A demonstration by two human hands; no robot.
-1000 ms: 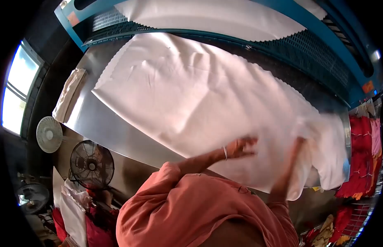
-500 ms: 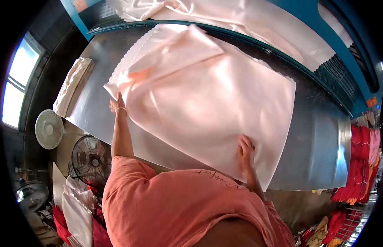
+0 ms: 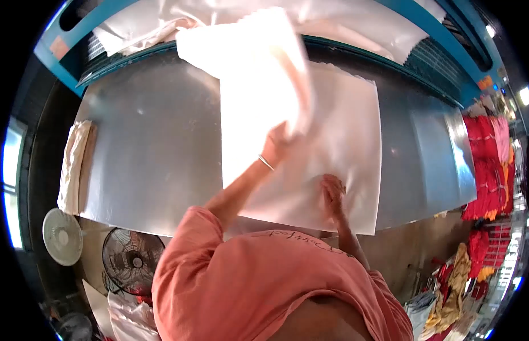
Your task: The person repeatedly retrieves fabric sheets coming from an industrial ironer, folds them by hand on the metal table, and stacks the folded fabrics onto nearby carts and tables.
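A pale cloth (image 3: 350,125) lies partly folded on the metal table (image 3: 156,136), its upper left part lifted and blurred. My left hand (image 3: 277,143), with a band at the wrist, is wrapped round an edge of the raised part near the middle of the cloth. My right hand (image 3: 333,193) rests on the lower part of the cloth, its fingers lying against the fabric. Beyond the table's far edge, more pale fabric (image 3: 355,31) lies in a blue-framed machine (image 3: 63,48).
A folded cream cloth stack (image 3: 76,167) sits at the table's left end. Two fans (image 3: 63,237) stand below it on the left. Red cloths (image 3: 481,165) hang at the right, with more fabric (image 3: 457,278) piled below.
My left hand has swept right from the cloth's left corner, carrying that side over toward the middle. My right hand stays near the lower edge. The view has shifted.
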